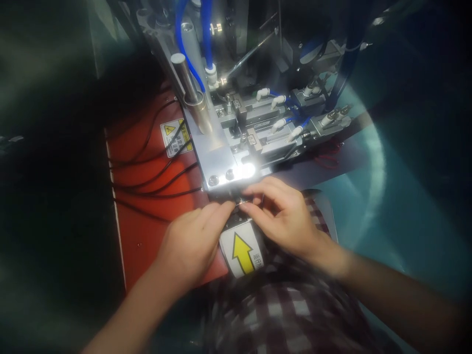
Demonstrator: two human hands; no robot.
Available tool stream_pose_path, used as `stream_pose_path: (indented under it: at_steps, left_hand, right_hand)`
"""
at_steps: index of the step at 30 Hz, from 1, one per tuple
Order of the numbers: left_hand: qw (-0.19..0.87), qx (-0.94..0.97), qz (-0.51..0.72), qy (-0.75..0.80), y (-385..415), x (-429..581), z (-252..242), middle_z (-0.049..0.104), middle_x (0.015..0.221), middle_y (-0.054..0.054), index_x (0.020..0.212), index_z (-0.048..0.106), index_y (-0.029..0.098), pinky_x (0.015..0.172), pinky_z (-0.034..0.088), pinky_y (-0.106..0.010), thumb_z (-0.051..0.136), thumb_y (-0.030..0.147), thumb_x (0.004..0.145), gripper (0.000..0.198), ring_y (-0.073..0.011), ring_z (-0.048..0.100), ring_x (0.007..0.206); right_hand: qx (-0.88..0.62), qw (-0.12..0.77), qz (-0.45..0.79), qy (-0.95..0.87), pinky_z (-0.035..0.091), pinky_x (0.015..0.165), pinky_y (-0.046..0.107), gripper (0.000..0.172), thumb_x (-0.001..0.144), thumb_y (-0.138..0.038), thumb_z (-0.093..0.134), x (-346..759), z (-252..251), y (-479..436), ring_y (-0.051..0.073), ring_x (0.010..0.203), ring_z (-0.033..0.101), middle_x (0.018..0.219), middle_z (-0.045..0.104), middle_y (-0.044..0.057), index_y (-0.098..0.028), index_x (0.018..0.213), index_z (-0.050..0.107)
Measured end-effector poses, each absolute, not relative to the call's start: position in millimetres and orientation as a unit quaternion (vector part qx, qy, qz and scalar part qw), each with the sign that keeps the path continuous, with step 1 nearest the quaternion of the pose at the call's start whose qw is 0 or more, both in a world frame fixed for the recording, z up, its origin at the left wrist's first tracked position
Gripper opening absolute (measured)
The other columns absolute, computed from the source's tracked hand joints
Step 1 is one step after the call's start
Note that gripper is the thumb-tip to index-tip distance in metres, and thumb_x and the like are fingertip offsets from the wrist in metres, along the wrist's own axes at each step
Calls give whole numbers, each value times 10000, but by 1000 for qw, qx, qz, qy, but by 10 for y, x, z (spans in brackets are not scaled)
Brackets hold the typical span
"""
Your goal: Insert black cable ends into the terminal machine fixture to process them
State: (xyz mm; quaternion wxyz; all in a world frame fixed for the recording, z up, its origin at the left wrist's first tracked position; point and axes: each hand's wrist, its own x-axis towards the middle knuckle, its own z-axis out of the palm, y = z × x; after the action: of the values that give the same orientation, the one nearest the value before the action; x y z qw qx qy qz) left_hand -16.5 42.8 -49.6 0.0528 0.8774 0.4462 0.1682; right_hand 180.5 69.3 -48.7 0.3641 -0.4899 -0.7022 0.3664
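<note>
Both hands meet at the front end of a metal machine fixture, just below a bright steel plate (210, 162). My left hand (193, 236) has its fingers curled, the thumb tip at a small dark slot area; whatever it grips is hidden. From the right, my right hand (283, 211) bends thumb and index finger close together around a tiny shiny part (239, 200), too small to name. Directly under the fingertips lies a white label with a yellow arrow (241, 250).
Black cables (155, 194) run over the red base plate (143, 236) at left, near a warning sticker (176, 137). A steel guide post (186, 78) rises behind. Pneumatic cylinders (273, 142) with white fittings and blue air hoses (206, 34) stand at the back right.
</note>
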Motion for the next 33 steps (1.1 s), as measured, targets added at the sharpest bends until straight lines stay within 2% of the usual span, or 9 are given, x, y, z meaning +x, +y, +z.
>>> stream_pose_path:
  at_steps: [2, 4, 8, 10, 18, 25, 33]
  left_hand:
    - [55, 879, 170, 443, 430, -164, -500, 697, 892, -72, 1145, 563, 102, 620, 518, -277, 418, 113, 929, 260, -177, 648, 724]
    - [56, 878, 170, 444, 431, -166, -506, 692, 882, -72, 1146, 572, 96, 599, 510, -276, 424, 113, 925, 267, -177, 638, 707]
    - [60, 879, 166, 443, 430, -177, -503, 674, 850, -58, 1176, 583, 105, 546, 470, -255, 419, 100, 923, 302, -160, 600, 657]
    - [64, 880, 164, 440, 429, -184, -494, 666, 845, -50, 1206, 581, 115, 538, 455, -246, 419, 88, 920, 329, -152, 589, 654]
    - [60, 884, 167, 432, 423, -182, -485, 654, 831, -43, 1224, 602, 114, 509, 417, -238, 432, 82, 920, 350, -136, 545, 618]
    - [55, 884, 173, 430, 423, -177, -487, 649, 819, -42, 1233, 598, 101, 506, 413, -241, 435, 79, 918, 355, -135, 540, 612]
    - [58, 885, 173, 429, 432, -185, -479, 652, 831, -43, 1237, 597, 107, 506, 415, -244, 443, 83, 915, 357, -138, 545, 621]
  right_hand:
    - [-471, 367, 340, -726, 481, 654, 273, 68, 862, -153, 612, 1790, -484, 707, 149, 737, 595, 828, 625, 36, -179, 898, 664]
    - [-466, 370, 324, -736, 478, 685, 280, 94, 865, -121, 581, 1794, -494, 712, 149, 743, 592, 812, 624, 37, -175, 832, 651]
    - [-500, 366, 345, -705, 431, 561, 255, 105, 839, -92, 577, 1834, -533, 690, 130, 652, 554, 756, 583, 21, -157, 780, 635]
    - [-519, 360, 362, -685, 412, 540, 249, 95, 834, -98, 585, 1849, -552, 681, 121, 629, 537, 752, 576, 13, -156, 777, 635]
    - [-510, 356, 400, -673, 428, 619, 235, 80, 856, -122, 577, 1837, -571, 725, 113, 675, 540, 756, 589, 2, -151, 790, 613]
    - [-529, 349, 444, -634, 449, 631, 272, 103, 884, -183, 551, 1819, -610, 710, 149, 710, 581, 781, 613, 18, -163, 795, 600]
    - [-531, 342, 442, -637, 448, 627, 291, 113, 888, -195, 541, 1805, -626, 711, 161, 701, 579, 770, 615, 23, -167, 792, 592]
